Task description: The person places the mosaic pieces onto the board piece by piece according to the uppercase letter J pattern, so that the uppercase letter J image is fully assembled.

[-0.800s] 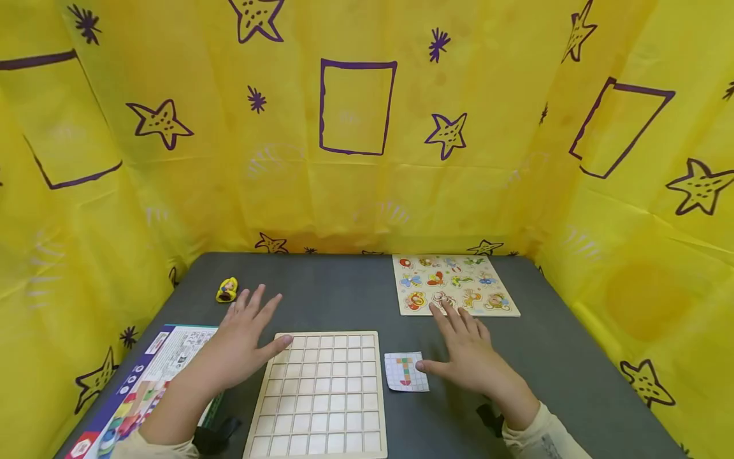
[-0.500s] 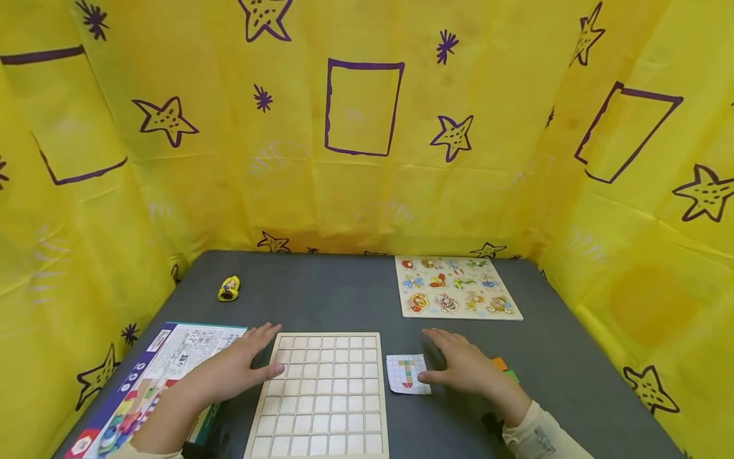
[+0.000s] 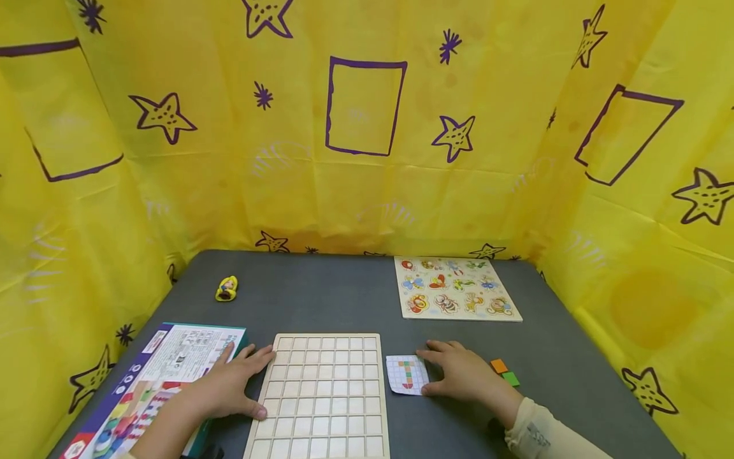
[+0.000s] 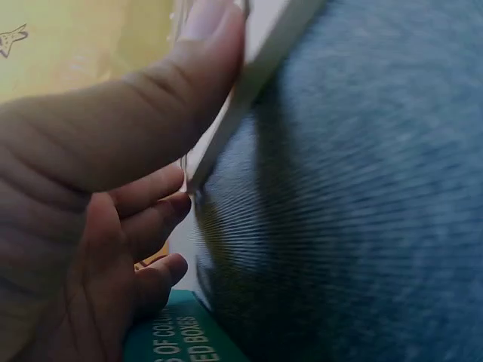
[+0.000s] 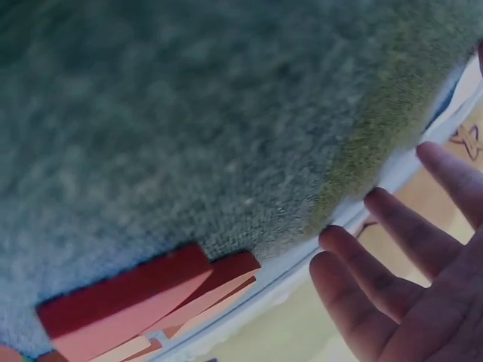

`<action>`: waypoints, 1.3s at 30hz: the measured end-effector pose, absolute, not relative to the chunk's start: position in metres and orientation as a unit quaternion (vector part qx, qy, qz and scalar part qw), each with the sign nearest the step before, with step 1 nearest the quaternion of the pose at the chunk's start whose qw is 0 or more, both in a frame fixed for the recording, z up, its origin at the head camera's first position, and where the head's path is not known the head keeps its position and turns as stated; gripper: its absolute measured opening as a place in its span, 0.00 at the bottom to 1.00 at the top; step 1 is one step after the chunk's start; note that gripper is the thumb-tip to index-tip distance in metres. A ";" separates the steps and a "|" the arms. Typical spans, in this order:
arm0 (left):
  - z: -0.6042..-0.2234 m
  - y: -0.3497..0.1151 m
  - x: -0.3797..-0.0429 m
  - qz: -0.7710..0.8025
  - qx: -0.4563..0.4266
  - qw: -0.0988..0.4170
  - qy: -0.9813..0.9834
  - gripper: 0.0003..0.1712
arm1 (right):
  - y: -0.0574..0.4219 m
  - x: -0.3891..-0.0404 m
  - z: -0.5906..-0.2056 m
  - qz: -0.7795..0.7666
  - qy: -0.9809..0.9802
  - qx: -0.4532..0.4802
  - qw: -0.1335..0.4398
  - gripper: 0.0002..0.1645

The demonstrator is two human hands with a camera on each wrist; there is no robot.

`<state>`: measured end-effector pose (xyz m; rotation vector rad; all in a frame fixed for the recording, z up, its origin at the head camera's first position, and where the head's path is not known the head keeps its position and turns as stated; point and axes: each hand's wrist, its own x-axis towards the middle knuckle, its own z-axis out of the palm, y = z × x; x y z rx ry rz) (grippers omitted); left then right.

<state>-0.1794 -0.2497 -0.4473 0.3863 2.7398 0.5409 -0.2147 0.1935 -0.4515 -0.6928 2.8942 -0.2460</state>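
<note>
A wooden grid board (image 3: 323,387) lies on the grey table before me. My left hand (image 3: 226,386) is at its left side, with the thumb and fingertips at the edge. In the left wrist view the thumb meets the board's pale edge (image 4: 260,64), with the other fingers extended. My right hand (image 3: 461,375) rests low beside a small squared paper card (image 3: 395,384) with a coloured T-like pattern. Thumb and forefinger touch or nearly touch its right edge. The right wrist view shows that hand's fingers (image 5: 411,234) spread and fairly straight.
An orange tile (image 3: 499,366) and a green tile (image 3: 510,379) lie beyond my right wrist. Red blocks (image 5: 124,302) show in the right wrist view. A colourful box (image 3: 172,354) sits left, a yellow figurine (image 3: 227,289) far left, an insect puzzle board (image 3: 459,287) far right.
Both hands have come down from above the table. The left now reaches the board's left edge, the right the card's edge. The orange and green tiles have come into view past the right wrist.
</note>
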 end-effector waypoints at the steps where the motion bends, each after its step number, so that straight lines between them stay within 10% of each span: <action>1: -0.448 -0.250 -0.178 0.185 0.140 0.159 0.960 0.61 | 0.193 -0.214 -0.452 -0.077 0.967 -0.232 0.076 0.43; 39: -0.443 -0.236 -0.184 0.135 0.177 0.140 0.965 0.65 | 0.215 -0.207 -0.443 -0.029 0.975 -0.216 0.049 0.41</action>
